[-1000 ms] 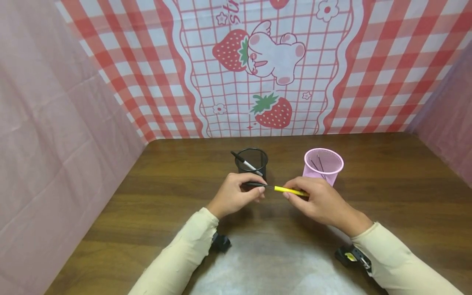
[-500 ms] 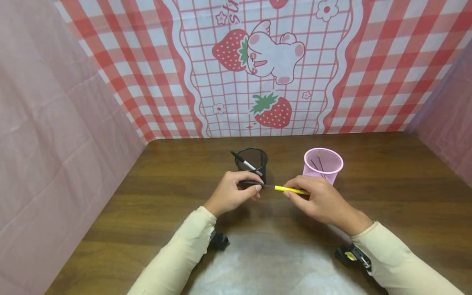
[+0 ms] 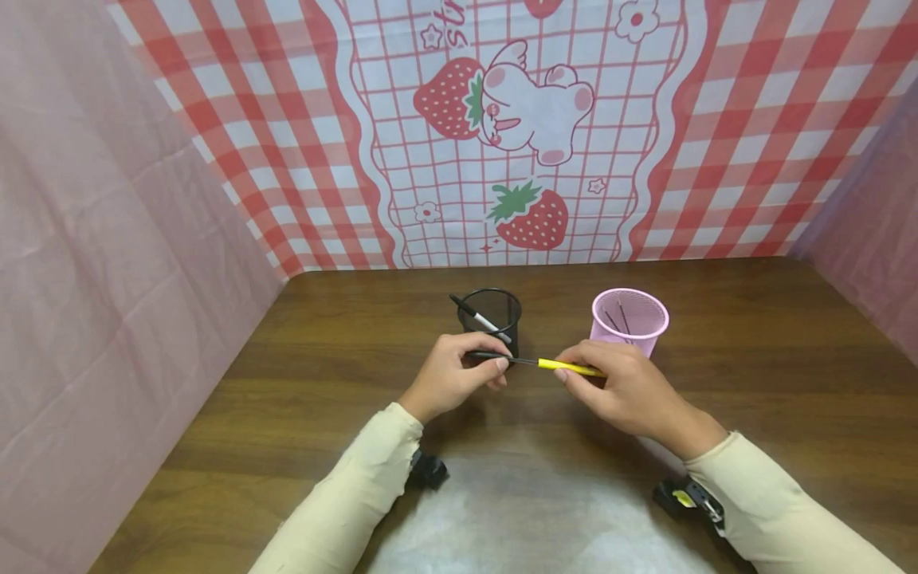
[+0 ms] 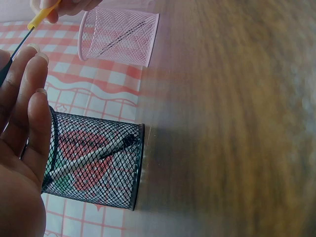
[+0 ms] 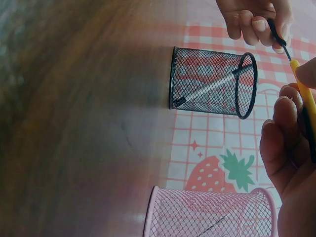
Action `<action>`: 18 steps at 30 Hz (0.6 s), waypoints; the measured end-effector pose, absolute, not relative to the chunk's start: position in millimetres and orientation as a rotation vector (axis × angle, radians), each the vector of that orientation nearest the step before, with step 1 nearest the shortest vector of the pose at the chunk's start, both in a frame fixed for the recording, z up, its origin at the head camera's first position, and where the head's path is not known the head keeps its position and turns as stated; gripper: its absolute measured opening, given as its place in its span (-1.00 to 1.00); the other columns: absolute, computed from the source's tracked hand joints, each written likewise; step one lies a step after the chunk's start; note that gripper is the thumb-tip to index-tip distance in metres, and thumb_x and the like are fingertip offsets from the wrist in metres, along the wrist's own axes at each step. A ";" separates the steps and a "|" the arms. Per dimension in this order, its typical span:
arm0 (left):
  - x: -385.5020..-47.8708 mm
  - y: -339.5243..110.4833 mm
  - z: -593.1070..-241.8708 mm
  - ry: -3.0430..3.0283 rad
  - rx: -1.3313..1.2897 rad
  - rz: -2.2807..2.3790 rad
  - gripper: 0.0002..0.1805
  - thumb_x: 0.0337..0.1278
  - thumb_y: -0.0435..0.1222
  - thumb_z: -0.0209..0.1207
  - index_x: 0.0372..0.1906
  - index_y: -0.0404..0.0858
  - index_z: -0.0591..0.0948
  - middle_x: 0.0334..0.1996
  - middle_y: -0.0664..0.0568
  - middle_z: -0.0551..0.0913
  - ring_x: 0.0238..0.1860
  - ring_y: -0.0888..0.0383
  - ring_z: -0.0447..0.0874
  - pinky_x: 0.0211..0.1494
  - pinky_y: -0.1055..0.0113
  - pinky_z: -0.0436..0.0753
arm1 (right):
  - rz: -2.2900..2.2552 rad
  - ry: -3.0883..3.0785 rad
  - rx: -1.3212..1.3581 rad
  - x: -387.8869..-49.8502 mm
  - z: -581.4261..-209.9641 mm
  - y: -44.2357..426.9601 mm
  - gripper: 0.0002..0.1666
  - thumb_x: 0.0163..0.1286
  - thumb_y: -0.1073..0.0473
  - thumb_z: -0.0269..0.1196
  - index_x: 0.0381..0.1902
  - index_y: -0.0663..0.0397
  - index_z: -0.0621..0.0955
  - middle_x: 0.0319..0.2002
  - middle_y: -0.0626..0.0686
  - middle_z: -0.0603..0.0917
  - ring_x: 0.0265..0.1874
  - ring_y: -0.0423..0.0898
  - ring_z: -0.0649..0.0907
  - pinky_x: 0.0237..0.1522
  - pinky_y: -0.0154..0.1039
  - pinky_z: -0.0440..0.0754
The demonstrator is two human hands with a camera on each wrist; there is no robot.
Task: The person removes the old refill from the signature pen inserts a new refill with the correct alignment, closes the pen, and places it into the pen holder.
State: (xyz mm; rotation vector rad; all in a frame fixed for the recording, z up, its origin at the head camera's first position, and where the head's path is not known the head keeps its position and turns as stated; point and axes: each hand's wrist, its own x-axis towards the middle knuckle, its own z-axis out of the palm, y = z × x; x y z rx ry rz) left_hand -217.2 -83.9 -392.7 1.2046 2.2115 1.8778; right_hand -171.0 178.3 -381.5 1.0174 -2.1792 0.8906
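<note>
In the head view my left hand (image 3: 459, 375) pinches a black slim piece (image 3: 488, 354) between thumb and fingers. A thin dark rod (image 3: 525, 361) runs from it to the mouth of a yellow pen-like tube (image 3: 570, 367); I cannot tell how far inside it reaches. My right hand (image 3: 620, 387) grips this tube, whose lower end looks black in the right wrist view. Just behind the left hand stands a black mesh pen cup (image 4: 94, 158) with a white-and-black marker (image 4: 89, 160) leaning in it. A pink mesh pen cup (image 3: 645, 343) holds thin dark sticks (image 4: 121, 38) behind the right hand.
Both cups stand on a brown wooden table (image 3: 344, 351). A red-and-white checked cloth with strawberries (image 3: 531, 219) hangs at its back edge, and a pale pink cloth (image 3: 143, 239) rises along the left side. Black wrist cameras (image 3: 429, 470) hang under the sleeves.
The hands have drawn slightly apart, the left a little leftward and the yellow tube a little rightward. More of the thin rod shows between them. The cups have stayed put.
</note>
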 end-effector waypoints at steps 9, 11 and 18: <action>-217.9 -83.4 -391.8 2.200 1.182 1.925 -0.89 0.29 -0.45 0.24 -0.16 -0.41 0.69 -0.51 -0.10 0.72 -0.52 0.04 0.72 -0.39 0.13 0.77 | 0.882 -2.168 1.013 -171.5 -379.3 179.4 -0.70 0.07 0.38 0.46 -0.23 -0.02 0.72 -0.37 -0.22 0.67 -0.46 -0.31 0.54 -0.41 -0.46 0.49; -217.8 -83.6 -391.7 2.201 1.178 1.927 -0.89 0.29 -0.45 0.24 -0.15 -0.42 0.69 -0.51 -0.10 0.72 -0.51 0.03 0.72 -0.39 0.14 0.77 | 0.881 -2.172 1.010 -171.2 -379.4 179.6 -0.70 0.07 0.38 0.46 -0.23 -0.02 0.72 -0.37 -0.22 0.67 -0.47 -0.31 0.54 -0.42 -0.47 0.49; -217.2 -84.1 -392.1 2.207 1.172 1.929 -0.89 0.29 -0.44 0.24 -0.16 -0.40 0.69 -0.51 -0.05 0.71 -0.51 0.04 0.71 -0.39 0.14 0.77 | 0.896 -2.169 0.999 -170.5 -380.9 179.1 -0.71 0.08 0.38 0.46 -0.24 -0.03 0.72 -0.38 -0.23 0.66 -0.47 -0.31 0.53 -0.42 -0.47 0.47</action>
